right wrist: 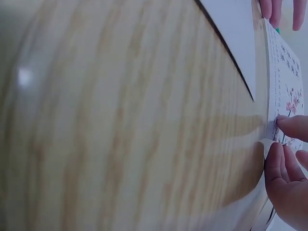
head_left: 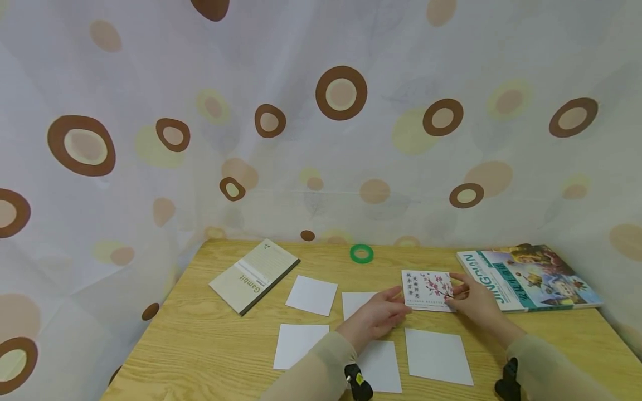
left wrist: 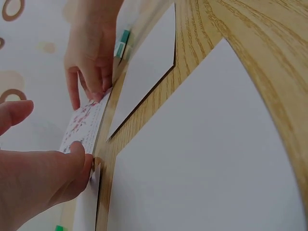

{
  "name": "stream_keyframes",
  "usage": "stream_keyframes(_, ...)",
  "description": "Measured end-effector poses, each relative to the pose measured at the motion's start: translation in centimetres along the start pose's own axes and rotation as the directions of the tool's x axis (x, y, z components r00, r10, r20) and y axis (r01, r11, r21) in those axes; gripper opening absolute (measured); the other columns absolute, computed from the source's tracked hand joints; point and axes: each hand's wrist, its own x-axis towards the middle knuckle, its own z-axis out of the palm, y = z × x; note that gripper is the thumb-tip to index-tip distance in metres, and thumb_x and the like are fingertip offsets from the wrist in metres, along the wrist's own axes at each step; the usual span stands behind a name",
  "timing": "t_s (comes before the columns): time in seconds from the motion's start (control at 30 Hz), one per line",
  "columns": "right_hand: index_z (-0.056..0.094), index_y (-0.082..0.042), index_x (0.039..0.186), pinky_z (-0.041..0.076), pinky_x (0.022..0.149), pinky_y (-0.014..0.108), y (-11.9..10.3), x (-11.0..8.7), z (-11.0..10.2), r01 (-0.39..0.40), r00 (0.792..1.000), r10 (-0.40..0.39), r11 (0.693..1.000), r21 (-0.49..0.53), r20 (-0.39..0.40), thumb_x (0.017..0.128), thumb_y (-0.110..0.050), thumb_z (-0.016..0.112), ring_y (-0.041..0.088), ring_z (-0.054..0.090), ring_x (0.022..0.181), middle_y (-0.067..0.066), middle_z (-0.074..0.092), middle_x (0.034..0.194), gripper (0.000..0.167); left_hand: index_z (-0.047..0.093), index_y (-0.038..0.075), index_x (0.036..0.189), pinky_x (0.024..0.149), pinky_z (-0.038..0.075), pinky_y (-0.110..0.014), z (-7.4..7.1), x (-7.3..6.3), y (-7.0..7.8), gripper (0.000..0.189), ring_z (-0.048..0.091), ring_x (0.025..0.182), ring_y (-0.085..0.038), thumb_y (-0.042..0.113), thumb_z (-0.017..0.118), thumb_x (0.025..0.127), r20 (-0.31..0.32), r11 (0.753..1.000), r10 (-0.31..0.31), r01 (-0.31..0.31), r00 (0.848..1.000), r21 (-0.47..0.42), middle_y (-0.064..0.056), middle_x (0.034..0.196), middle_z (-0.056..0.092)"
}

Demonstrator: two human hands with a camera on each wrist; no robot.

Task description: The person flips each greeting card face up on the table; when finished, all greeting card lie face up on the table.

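Observation:
A printed card [head_left: 426,291] with pink blossoms and dark characters is between my hands at the right of the table. My right hand [head_left: 476,303] pinches its right end, thumb on the printed face; the right wrist view shows the same card [right wrist: 290,72] close up. At the card's lower left corner is my left hand [head_left: 376,314], its thumb over the corner and a finger beside and below it. Another left finger [left wrist: 17,114] stands away from the card. Below the card lies a blank white square [head_left: 438,356]. My left hand partly hides another white square [head_left: 353,303].
More white squares [head_left: 311,295] lie left of and below my left hand. Near the back are a Gambit notebook [head_left: 256,275] at left and a green tape roll [head_left: 361,253]. A colourful book [head_left: 536,278] lies at right, beyond my right hand. A patterned curtain [head_left: 301,156] hangs behind.

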Motion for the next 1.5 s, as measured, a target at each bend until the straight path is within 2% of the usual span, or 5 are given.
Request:
stream_keyframes(0.17, 0.04, 0.005, 0.145, 0.052, 0.07, 0.026, -0.1, 0.1, 0.06, 0.0, 1.0, 0.0, 1.0, -0.01, 0.01, 0.083, -0.011, 0.077, 0.025, 0.057, 0.086, 0.021, 0.062, 0.103, 0.074, 0.034, 0.004, 0.153, 0.07, 0.048, -0.014, -0.07, -0.06, 0.07, 0.073, 0.052, 0.09, -0.011, -0.011, 0.062, 0.087, -0.018, 1.0, -0.005, 0.004, 1.0, -0.001, -0.016, 0.137, 0.048)
stream_keyframes(0.43, 0.042, 0.005, 0.144, 0.052, 0.078, 0.034, 0.18, 0.24, -0.01, -0.032, 0.998, 0.031, 0.999, 0.026, 0.049, 0.084, -0.017, 0.078, 0.024, 0.059, 0.088, 0.021, 0.064, 0.109, 0.073, 0.034, 0.004, 0.153, 0.078, 0.049, -0.017, -0.1, -0.14, 0.22, 0.075, 0.052, 0.1, -0.015, -0.011, 0.063, 0.086, -0.05, 0.999, -0.027, 0.026, 0.998, -0.022, -0.021, 0.145, 0.042)
stream_keyframes(0.73, 0.047, 0.007, 0.141, 0.051, 0.076, 0.027, 0.23, 0.5, -0.09, -0.058, 0.996, 0.053, 0.996, 0.074, 0.07, 0.084, -0.015, 0.078, 0.024, 0.058, 0.089, 0.021, 0.065, 0.109, 0.068, 0.031, 0.005, 0.154, 0.079, 0.05, -0.017, -0.09, -0.07, 0.28, 0.076, 0.052, 0.1, -0.015, -0.011, 0.063, 0.087, -0.046, 0.999, -0.037, 0.036, 0.998, -0.03, -0.024, 0.15, 0.036)
stream_keyframes(1.23, 0.047, 0.006, 0.141, 0.049, 0.078, 0.028, 0.21, 0.51, 0.12, -0.056, 0.995, 0.052, 0.997, 0.05, 0.081, 0.085, -0.015, 0.077, 0.025, 0.054, 0.091, 0.019, 0.062, 0.107, 0.066, 0.024, 0.003, 0.156, 0.083, 0.048, -0.02, -0.34, -0.17, 0.45, 0.077, 0.051, 0.11, -0.016, -0.008, 0.061, 0.089, -0.013, 0.999, -0.033, 0.032, 0.999, -0.029, -0.029, 0.156, 0.028)
stream_keyframes(1.5, 0.039, 0.005, 0.147, 0.055, 0.083, 0.037, 0.42, -0.33, -0.85, 0.02, 0.99, -0.026, 0.999, 0.039, 0.139, 0.088, -0.016, 0.074, 0.027, 0.06, 0.098, 0.024, 0.062, 0.117, 0.071, 0.025, 0.004, 0.156, 0.109, 0.045, -0.036, -0.39, -0.94, 0.58, 0.076, 0.049, 0.13, -0.026, -0.008, 0.06, 0.089, -0.003, 0.999, -0.019, 0.019, 1.0, 0.033, -0.029, 0.156, 0.028)
